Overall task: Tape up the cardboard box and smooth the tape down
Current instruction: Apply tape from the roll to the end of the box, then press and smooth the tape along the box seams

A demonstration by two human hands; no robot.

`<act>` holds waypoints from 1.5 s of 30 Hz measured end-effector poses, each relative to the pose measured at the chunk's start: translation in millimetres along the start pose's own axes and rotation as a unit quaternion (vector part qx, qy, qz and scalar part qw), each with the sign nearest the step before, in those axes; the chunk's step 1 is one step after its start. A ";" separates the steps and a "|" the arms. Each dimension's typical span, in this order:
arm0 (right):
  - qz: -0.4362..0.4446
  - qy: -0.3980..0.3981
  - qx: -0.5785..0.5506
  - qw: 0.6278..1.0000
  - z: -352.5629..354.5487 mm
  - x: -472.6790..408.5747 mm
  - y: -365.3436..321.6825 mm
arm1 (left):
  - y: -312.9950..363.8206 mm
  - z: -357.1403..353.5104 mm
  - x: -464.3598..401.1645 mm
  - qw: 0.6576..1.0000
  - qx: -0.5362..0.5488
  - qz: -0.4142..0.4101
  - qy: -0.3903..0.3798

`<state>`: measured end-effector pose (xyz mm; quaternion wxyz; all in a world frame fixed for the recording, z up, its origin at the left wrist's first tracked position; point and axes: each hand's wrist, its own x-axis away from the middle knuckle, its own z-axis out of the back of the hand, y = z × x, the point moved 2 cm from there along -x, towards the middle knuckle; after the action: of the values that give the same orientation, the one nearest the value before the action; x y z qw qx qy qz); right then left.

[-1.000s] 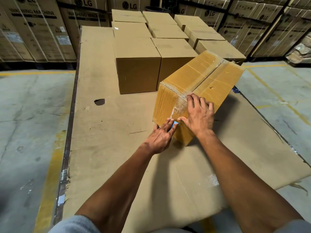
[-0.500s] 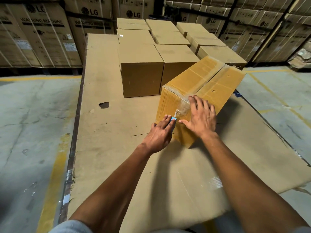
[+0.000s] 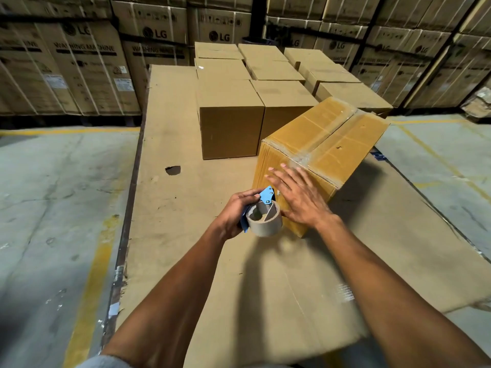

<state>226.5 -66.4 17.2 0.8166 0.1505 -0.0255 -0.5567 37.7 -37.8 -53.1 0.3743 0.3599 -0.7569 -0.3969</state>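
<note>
A yellowish cardboard box (image 3: pixel 329 139) lies skewed on a cardboard-covered platform, with clear tape along its top seam and down the near end. My left hand (image 3: pixel 235 213) grips a blue tape dispenser (image 3: pixel 263 213) holding a grey roll, just off the box's near lower corner. My right hand (image 3: pixel 297 197) lies flat, fingers spread, on the box's near end face, over the tape end.
Several plain closed boxes (image 3: pixel 228 123) stand in rows behind the taped box. Stacked LG washing machine cartons (image 3: pixel 79 65) line the back. The platform (image 3: pixel 172 235) has a hole at its left; concrete floor with yellow lines lies on both sides.
My left hand pulled the dispenser back from the box face, so the roll now shows. My right hand slid from the top edge down onto the near end face.
</note>
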 end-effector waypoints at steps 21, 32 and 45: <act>0.014 -0.028 -0.170 0.985 -58.4 -49.2 -34.0 | 31.9 61.7 -8.2 0.851 -0.474 -0.222 0.034; 0.017 -0.127 -0.179 0.976 -117.3 -81.3 -107.0 | -22.1 142.3 14.2 0.679 -0.698 -0.223 0.040; -0.012 -0.137 -0.246 0.960 -145.7 -95.4 -166.0 | -43.9 186.5 19.7 0.631 -0.760 -0.126 0.092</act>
<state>71.2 -2.9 -155.3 0.8102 -0.1320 0.0027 -0.5711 -119.4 -11.3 -161.3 0.5294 0.0742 -0.0963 -0.8396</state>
